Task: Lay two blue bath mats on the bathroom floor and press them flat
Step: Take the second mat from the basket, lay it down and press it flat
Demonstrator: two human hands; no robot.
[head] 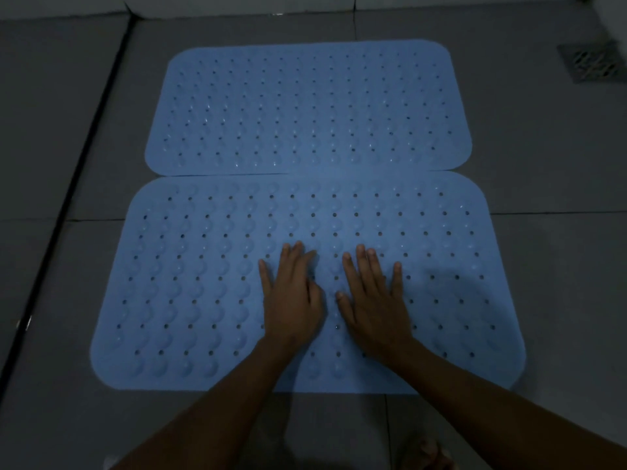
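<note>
A person's left hand (pixel 291 296) and right hand (pixel 371 300), fingers straight, press side by side on the near blue mat (pixel 169 283), its long axis left to right; the far blue mat (pixel 305 106) lies parallel, edges touching, on grey floor tiles (pixel 543 164).

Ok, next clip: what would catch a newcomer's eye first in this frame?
Two light blue rubber bath mats with rows of holes lie edge to edge on the grey tiled floor, the far mat behind the near mat. On the near mat's middle, the left hand and right hand press flat, fingers spread. A square metal floor drain sits far right.
</note>
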